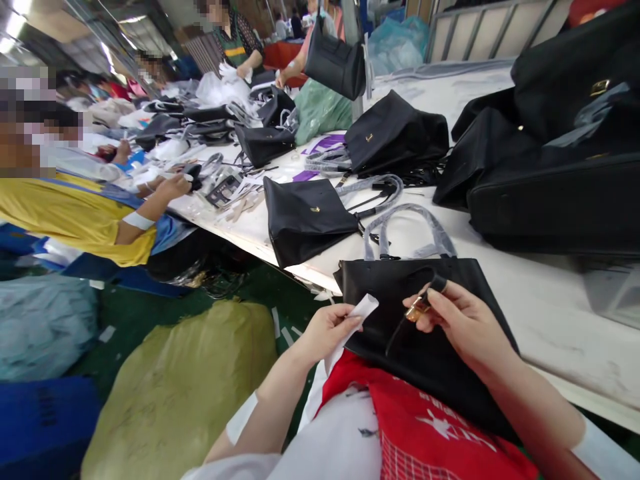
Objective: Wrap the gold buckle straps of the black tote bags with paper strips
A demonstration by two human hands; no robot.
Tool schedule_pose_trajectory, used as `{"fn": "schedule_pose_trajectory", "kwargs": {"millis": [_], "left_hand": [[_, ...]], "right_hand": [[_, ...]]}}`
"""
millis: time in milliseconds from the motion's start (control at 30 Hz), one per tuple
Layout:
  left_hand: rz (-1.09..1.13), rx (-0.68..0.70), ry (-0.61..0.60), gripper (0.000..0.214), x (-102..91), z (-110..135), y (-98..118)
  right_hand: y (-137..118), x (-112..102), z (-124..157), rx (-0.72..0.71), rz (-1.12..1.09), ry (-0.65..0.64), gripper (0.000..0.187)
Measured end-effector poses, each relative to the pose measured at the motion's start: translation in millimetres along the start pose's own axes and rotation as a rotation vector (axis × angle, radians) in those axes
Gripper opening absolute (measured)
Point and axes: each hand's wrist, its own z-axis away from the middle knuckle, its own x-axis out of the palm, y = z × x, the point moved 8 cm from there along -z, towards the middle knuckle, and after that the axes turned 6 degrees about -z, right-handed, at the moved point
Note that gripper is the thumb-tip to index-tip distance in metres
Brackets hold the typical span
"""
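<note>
Left grip (333, 327): fingers and thumb pinched together on a rolled white sheet (366, 307), one end of which projects towards the right grip (460, 317). Whether the white material below the left grip belongs to the same sheet cannot be determined.

Right grip: thumb and fingers closed on a narrow black strap (438, 280), looped at its upper end and fitted with a gold-coloured metal buckle (416, 309) at the fingertips. A dark tail hangs below the buckle; the grips are apart from each other.

A black, smooth-faced handbag (430, 360) stands behind and below the right grip, its left edge just beside the left grip. Its arched handles (440, 235), wrapped in clear plastic, rise beyond both grips. What bears its weight cannot be confirmed. A red printed apron (405, 420) lies below the grips.

On the white tabletop (565, 320), a black handbag with a small gold-coloured fitting (310, 217) lies beyond the left grip. A heap of larger black bags (555, 193) occupies the area beyond and right of the right grip. A bulging olive-green sack (195, 393) sits left of the left grip; a co-worker in a yellow top (75, 213) is farther off on that side.
</note>
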Motion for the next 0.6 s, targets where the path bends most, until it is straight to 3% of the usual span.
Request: {"fn": "schedule_pose_trajectory", "kwargs": {"millis": [200, 367, 600], "left_hand": [[-0.16, 0.108, 0.081, 0.027, -6.2, 7.0, 1.7], [-0.379, 0.191, 0.181, 0.023, -12.1, 15.7, 16.4], [-0.432, 0.183, 0.202, 0.023, -12.4, 14.5, 17.2]], "right_hand": [[-8.1, -6.8, -6.7, -0.105, -0.147, 0.223, 0.026], [-9.0, -2.8, -7.6, -0.098, -0.182, 0.245, 0.026], [-9.8, -0.9, -5.1, -0.122, -0.198, 0.254, 0.027]]}}
